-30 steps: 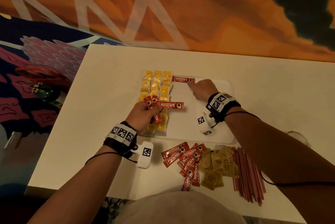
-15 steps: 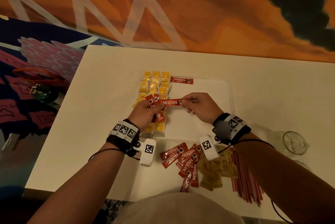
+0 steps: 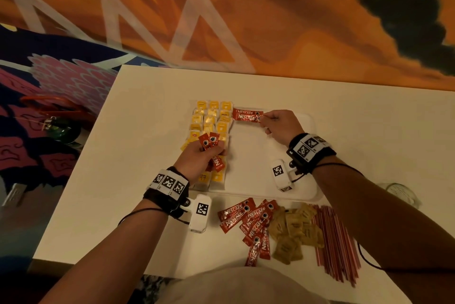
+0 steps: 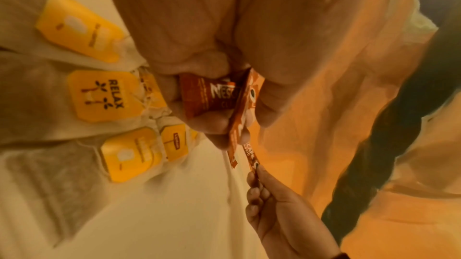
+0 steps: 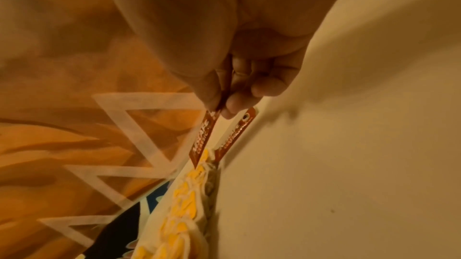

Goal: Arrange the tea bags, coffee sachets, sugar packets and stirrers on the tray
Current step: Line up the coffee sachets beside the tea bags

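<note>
Coffee sachets going onto the white tray (image 3: 307, 196) beside the tea bags (image 3: 212, 116).

Much of the tea-bag block lies hidden under the left hand (image 3: 199, 158), and the wrist views are blurred and amber-tinted, so print is hard to read. The left hand has its fingers curled round a small bunch of red sachets (image 3: 209, 140), over the tray's left side. The right hand (image 3: 283, 124) pinches one red coffee sachet (image 3: 248, 118) by its end, at the tray's far edge, just over the sachet already laid there (image 5: 235, 131). Half a second ago that sachet was mid-tray, between both hands. More sachets (image 3: 251, 222), brown sugar packets (image 3: 295, 230) and red stirrers (image 3: 334, 242) lie on the table (image 3: 147, 111) in front of the tray.
</note>
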Demonstrator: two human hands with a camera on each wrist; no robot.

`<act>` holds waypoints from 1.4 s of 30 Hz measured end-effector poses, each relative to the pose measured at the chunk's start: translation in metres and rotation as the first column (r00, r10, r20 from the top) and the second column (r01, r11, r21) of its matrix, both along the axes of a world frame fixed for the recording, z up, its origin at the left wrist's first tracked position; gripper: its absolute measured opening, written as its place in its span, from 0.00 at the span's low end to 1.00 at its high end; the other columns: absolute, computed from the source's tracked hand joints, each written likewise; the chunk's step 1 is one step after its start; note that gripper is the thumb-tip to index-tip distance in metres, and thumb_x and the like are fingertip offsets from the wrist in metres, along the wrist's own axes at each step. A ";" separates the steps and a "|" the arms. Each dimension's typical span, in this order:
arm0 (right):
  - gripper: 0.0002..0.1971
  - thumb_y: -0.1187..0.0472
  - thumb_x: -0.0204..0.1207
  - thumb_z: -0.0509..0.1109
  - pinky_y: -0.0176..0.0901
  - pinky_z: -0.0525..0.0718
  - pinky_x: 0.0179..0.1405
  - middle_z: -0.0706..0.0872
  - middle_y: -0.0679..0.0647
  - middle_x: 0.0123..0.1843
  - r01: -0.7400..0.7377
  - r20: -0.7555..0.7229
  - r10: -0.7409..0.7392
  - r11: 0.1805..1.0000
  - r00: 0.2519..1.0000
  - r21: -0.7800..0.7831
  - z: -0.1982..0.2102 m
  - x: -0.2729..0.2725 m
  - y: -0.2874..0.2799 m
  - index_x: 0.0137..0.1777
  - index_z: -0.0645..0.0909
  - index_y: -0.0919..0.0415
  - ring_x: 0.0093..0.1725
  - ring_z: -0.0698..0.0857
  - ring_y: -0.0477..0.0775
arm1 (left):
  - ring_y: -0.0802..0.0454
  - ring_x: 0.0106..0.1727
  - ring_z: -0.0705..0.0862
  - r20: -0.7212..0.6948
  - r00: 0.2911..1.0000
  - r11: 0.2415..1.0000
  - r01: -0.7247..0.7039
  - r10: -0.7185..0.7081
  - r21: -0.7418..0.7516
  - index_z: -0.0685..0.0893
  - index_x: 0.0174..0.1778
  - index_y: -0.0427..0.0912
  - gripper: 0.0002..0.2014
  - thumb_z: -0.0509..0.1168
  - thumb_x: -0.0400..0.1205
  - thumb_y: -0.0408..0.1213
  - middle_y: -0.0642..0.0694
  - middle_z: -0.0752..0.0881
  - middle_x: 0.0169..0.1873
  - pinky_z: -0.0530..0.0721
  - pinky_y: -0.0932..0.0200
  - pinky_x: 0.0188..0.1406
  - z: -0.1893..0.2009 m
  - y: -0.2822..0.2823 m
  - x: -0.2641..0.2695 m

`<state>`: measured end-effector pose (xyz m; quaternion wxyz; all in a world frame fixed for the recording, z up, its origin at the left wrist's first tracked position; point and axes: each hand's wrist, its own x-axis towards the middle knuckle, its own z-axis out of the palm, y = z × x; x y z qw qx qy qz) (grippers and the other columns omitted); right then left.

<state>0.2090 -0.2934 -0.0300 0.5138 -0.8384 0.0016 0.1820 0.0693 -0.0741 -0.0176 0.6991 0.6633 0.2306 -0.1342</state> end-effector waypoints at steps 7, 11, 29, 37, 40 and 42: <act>0.16 0.56 0.83 0.71 0.43 0.80 0.37 0.88 0.57 0.33 -0.024 -0.069 0.013 0.988 0.998 -0.156 -0.016 0.013 0.002 0.39 0.89 0.67 0.32 0.82 0.53 | 0.43 0.49 0.91 0.018 0.999 0.998 0.032 -0.033 0.057 0.90 0.53 0.38 0.14 0.70 0.83 0.46 0.42 0.93 0.46 0.90 0.44 0.54 0.001 -0.001 -0.003; 0.14 0.57 0.82 0.72 0.40 0.78 0.34 0.86 0.54 0.29 -0.038 -0.062 0.026 0.978 0.998 -0.203 -0.017 0.016 0.005 0.37 0.89 0.63 0.28 0.81 0.50 | 0.42 0.50 0.91 0.020 0.999 0.997 0.028 -0.030 0.068 0.90 0.52 0.37 0.14 0.70 0.84 0.46 0.42 0.93 0.47 0.90 0.47 0.53 0.001 -0.002 -0.004; 0.18 0.45 0.74 0.78 0.40 0.78 0.32 0.90 0.51 0.31 0.102 -0.062 -0.129 0.942 0.990 -0.321 -0.021 0.021 0.013 0.32 0.90 0.59 0.29 0.84 0.49 | 0.43 0.54 0.88 -0.003 0.995 0.993 0.102 -0.102 -0.053 0.87 0.58 0.39 0.14 0.68 0.78 0.23 0.39 0.89 0.50 0.87 0.50 0.50 -0.008 0.001 -0.007; 0.15 0.49 0.81 0.73 0.36 0.78 0.34 0.91 0.49 0.37 -0.055 -0.022 0.051 0.975 0.998 -0.215 0.001 -0.012 0.005 0.39 0.91 0.57 0.29 0.82 0.42 | 0.44 0.46 0.92 0.023 0.983 0.983 0.182 -0.182 0.008 0.86 0.59 0.45 0.15 0.69 0.81 0.24 0.44 0.91 0.44 0.86 0.61 0.38 -0.004 -0.004 -0.004; 0.12 0.51 0.82 0.73 0.38 0.83 0.37 0.93 0.50 0.42 -0.205 -0.037 0.202 0.975 0.979 -0.087 0.012 -0.037 0.007 0.47 0.92 0.59 0.32 0.84 0.43 | 0.49 0.39 0.91 0.008 0.989 0.989 0.151 -0.151 -0.008 0.85 0.60 0.35 0.13 0.69 0.81 0.23 0.44 0.89 0.39 0.86 0.63 0.34 -0.005 -0.007 -0.003; 0.12 0.51 0.82 0.73 0.43 0.85 0.40 0.93 0.51 0.42 -0.290 -0.052 0.289 0.956 0.956 -0.032 0.017 -0.051 0.009 0.49 0.92 0.59 0.33 0.85 0.46 | 0.47 0.39 0.89 0.015 0.990 0.990 0.142 -0.143 0.015 0.84 0.58 0.29 0.11 0.71 0.80 0.26 0.41 0.89 0.38 0.87 0.57 0.39 -0.008 -0.008 -0.002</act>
